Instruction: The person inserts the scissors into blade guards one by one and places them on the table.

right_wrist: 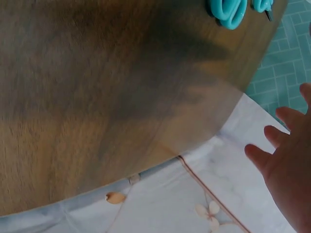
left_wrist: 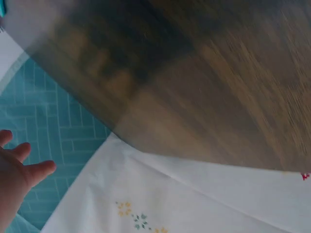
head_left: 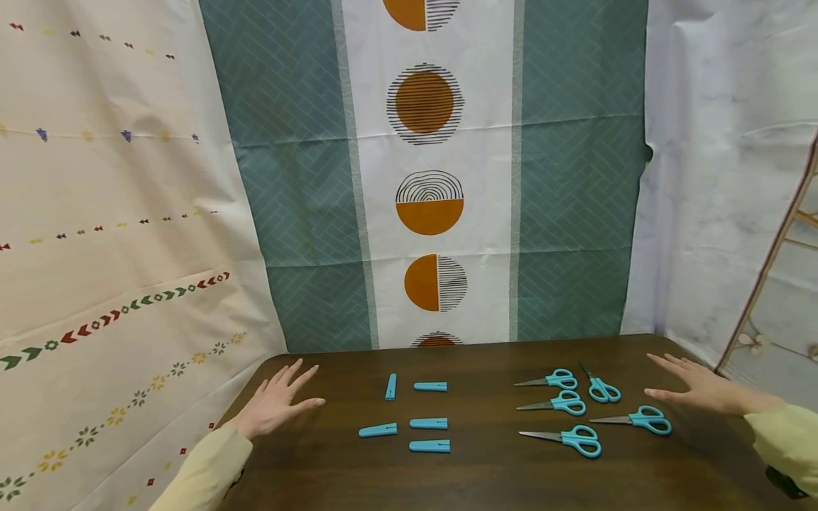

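My left hand (head_left: 278, 402) is spread above the table's left side, fingers apart and holding nothing. On the opposite side my right hand (head_left: 706, 387) also has its fingers straight and holds nothing. Between them lie several turquoise-handled scissors, closed, with blades mostly pointing left; the pair (head_left: 650, 420) lies nearest my right hand, and another pair (head_left: 601, 389) points its blade away. Several matching turquoise blade covers lie left of centre, one cover (head_left: 378, 430) nearest my left hand and one cover (head_left: 390, 387) standing lengthwise to the back. Part of a scissors handle (right_wrist: 228, 13) shows in the right wrist view.
The dark wooden table (head_left: 486, 472) has rounded back corners. Behind it hangs a green and white cloth (head_left: 578, 213) with orange circles. A patterned cream cloth (head_left: 115, 248) hangs at left, and a pale sheet (head_left: 716, 177) with a drawn ladder at right.
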Tool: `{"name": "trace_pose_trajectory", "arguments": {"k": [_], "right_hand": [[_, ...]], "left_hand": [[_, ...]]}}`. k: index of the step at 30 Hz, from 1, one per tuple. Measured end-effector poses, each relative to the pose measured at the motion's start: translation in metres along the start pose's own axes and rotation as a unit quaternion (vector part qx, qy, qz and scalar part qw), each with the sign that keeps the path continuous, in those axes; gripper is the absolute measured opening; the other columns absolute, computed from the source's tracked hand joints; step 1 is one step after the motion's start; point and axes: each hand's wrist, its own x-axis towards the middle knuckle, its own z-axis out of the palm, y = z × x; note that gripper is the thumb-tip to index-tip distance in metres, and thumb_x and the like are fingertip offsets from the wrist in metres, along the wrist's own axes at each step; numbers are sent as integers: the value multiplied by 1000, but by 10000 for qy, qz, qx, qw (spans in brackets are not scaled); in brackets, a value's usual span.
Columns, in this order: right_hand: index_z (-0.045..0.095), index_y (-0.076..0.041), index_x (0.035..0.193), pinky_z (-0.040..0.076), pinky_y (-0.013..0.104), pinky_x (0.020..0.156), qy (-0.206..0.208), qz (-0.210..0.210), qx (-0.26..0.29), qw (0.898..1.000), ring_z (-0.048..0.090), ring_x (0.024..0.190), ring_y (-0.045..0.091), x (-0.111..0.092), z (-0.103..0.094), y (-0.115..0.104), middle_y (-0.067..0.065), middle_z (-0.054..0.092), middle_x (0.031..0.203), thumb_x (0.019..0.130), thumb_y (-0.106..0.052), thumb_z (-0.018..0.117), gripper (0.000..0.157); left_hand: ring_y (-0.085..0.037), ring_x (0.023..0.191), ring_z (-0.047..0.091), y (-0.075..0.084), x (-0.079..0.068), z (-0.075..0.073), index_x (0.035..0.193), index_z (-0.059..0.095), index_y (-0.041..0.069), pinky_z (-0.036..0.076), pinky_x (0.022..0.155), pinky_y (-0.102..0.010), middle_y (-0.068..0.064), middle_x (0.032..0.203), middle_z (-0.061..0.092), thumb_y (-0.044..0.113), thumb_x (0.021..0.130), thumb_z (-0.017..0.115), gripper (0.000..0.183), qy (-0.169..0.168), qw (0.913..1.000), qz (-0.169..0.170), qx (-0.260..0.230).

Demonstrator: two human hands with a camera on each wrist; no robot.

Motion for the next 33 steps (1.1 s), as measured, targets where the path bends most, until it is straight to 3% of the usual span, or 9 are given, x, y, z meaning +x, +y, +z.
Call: {"name": "trace_pose_trajectory", "arguments": {"k": [7, 14, 22, 27, 33], "right_hand": [[40, -4, 134, 36, 61, 74, 38, -703, -142, 9974, 39, 105, 54, 3, 10, 1, 36, 39, 121, 80, -32, 68, 67], [43, -13, 132, 42, 52, 69, -77, -1067, -336, 9937, 50, 95, 44, 1, 20, 6, 27, 48, 111, 75, -34, 73, 68], [47, -12, 130, 45, 41, 65, -263, -1152, -172, 9928, 54, 87, 32, -1, 24, 9, 16, 50, 104, 74, -33, 74, 66], [52, -11, 123, 44, 32, 61, -100, -1359, -154, 9906, 52, 83, 16, -2, 29, 10, 7, 50, 98, 70, -33, 77, 63], [53, -11, 121, 39, 27, 55, -17, -1703, 68, 9854, 45, 76, 6, -1, 34, 14, 0, 46, 91, 68, -29, 79, 61]], "left_hand": [[-42, 126, 21, 8, 3, 15, 141, 34, 17, 17, 93, -62, -17, 144, 22, 56, 85, 50, 71, -148, 9991, 327, -224], [-42, 127, 20, 19, 7, 28, 142, 31, 20, 18, 92, -63, -16, 144, 20, 56, 84, 51, 71, -390, 9968, 496, -499], [-43, 126, 20, 33, 16, 43, 143, 30, 17, 20, 93, -61, -17, 144, 18, 55, 84, 52, 73, -784, 9916, 748, -699], [-43, 125, 22, 41, 20, 55, 142, 30, 15, 22, 91, -62, -19, 143, 19, 54, 84, 54, 74, -993, 9882, 861, -784], [-40, 122, 27, 50, 23, 65, 141, 33, 13, 28, 90, -59, -17, 140, 25, 56, 81, 55, 77, -1132, 9863, 930, -756]]}}
